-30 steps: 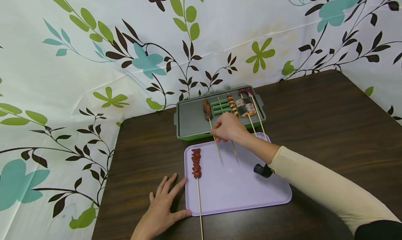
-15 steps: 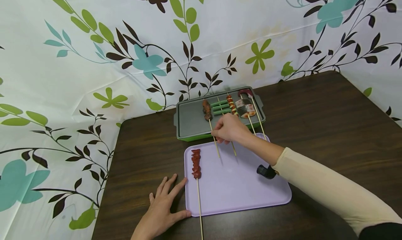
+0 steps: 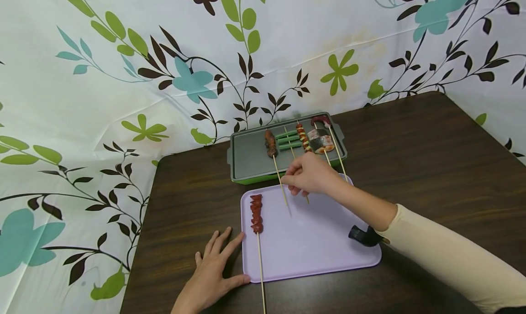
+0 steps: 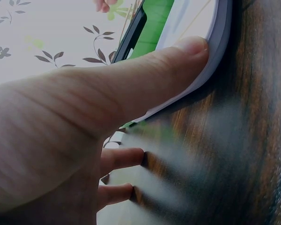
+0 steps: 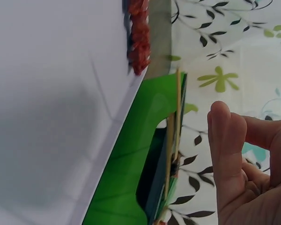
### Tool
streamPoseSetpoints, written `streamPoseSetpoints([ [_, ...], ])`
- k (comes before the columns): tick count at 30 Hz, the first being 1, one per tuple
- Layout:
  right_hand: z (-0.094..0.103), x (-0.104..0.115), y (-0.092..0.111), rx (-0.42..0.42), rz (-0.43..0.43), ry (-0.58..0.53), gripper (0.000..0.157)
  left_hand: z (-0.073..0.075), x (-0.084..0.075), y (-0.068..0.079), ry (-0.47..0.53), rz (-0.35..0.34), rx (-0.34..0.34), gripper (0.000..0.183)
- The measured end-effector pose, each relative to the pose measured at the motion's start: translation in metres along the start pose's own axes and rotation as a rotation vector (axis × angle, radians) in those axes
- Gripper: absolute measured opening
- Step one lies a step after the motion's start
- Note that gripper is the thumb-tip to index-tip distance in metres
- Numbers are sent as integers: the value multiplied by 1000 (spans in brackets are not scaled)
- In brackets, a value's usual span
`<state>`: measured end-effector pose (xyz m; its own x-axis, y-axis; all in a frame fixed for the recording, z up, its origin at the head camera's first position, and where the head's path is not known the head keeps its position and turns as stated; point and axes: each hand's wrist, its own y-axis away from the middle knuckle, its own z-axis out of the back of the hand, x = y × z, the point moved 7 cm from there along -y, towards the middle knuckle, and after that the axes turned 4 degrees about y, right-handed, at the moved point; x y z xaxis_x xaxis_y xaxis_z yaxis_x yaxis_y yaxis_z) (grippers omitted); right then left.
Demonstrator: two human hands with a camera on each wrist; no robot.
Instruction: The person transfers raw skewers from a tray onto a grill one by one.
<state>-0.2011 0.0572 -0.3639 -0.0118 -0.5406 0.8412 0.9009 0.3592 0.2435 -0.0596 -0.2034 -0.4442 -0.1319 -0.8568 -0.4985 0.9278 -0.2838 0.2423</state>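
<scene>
My left hand [image 3: 211, 273] lies spread on the table at the purple tray's [image 3: 312, 241] left edge, its thumb [image 4: 187, 49] resting on the rim. A skewer of red pieces [image 3: 256, 216] lies along the tray's left side, its stick reaching past the near edge. My right hand [image 3: 310, 173] hovers over the tray's far edge, fingertips close beside the stick of a brown meat skewer [image 3: 270, 143]. In the right wrist view nothing shows between its fingers [image 5: 227, 150], and the sticks [image 5: 179, 112] stand apart from them. That brown skewer lies on the grey-topped grill [image 3: 250, 156].
Right of the brown skewer on the grill lie a green vegetable skewer [image 3: 289, 139], a red-and-yellow skewer [image 3: 303, 137], a fish chunk skewer [image 3: 321, 141] and a dark red skewer [image 3: 322, 120]. Sticks overhang the tray. A patterned cloth [image 3: 164, 40] hangs behind the wooden table [image 3: 411, 168].
My right hand has drawn to the right and slightly nearer, off the brown meat skewer's stick. That skewer stays on the grill. The left hand has not moved.
</scene>
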Motion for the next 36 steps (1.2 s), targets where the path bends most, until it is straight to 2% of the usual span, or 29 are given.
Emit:
streamPoseSetpoints([
  [4, -12, 4, 21, 40, 53, 28, 16, 0, 0, 0, 1, -1, 1, 90],
  [10, -42, 9, 53, 137, 136, 108, 13, 0, 1, 0, 4, 1, 1, 90],
  [16, -70, 7, 71, 206, 220, 148, 16, 0, 0, 0, 1, 3, -1, 89],
  [26, -102, -11, 72, 201, 271, 193, 11, 1, 0, -1, 1, 0, -2, 89],
  [33, -124, -21, 66, 256, 225, 75, 11, 0, 0, 1, -5, -2, 0, 89],
  [36, -131, -23, 63, 259, 216, 70, 13, 0, -1, 1, -3, -2, 1, 89],
])
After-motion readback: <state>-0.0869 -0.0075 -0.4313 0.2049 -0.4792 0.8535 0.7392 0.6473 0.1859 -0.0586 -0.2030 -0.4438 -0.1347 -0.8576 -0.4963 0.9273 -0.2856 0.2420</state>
